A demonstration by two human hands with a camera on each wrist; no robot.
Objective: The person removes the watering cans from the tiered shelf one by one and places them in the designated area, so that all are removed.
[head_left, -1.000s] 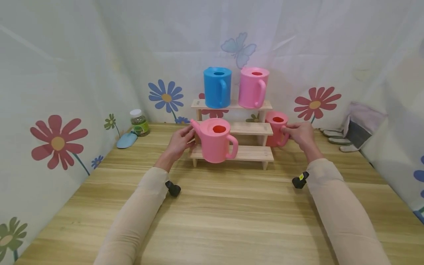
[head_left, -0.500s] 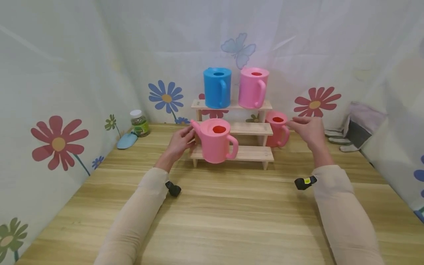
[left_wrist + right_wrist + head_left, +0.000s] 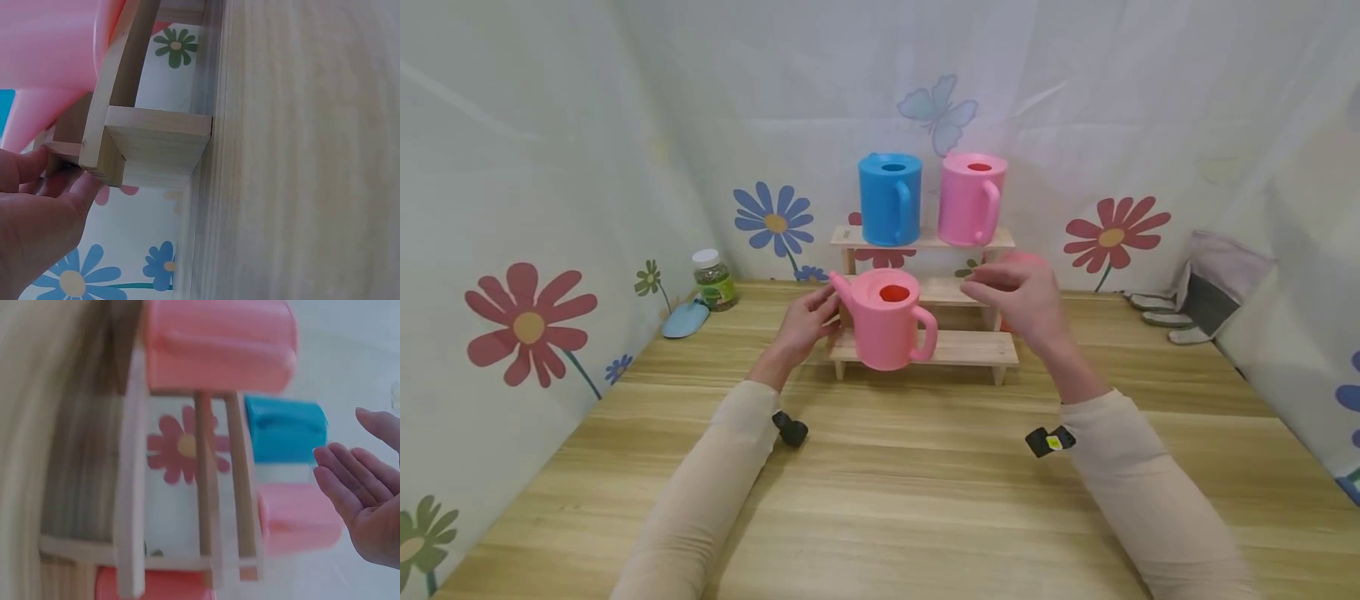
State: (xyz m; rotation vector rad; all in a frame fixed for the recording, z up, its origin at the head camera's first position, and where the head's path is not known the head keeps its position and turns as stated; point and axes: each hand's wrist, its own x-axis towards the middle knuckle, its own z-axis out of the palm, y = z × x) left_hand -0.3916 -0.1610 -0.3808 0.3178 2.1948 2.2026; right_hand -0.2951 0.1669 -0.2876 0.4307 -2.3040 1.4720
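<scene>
The pink watering can stands on the lowest step of the wooden stepped shelf, at its left end, spout pointing left and handle toward the right. The left hand rests against the shelf's left end just beside the spout; in the left wrist view its fingers lie relaxed against the wooden end piece, the grip loose and not curled round anything. The right hand hovers in the air to the right of the can's handle, apart from it, with fingers nearly straight and holding nothing; the right wrist view shows the same flat palm. Behind this hand a red cup is mostly hidden. On the top step stand 2 more cans, a blue one and a pink one, side by side. The shelf sits on the tabletop. Well to the left, by the wall, are a small jar and a blue scoop.
</scene>
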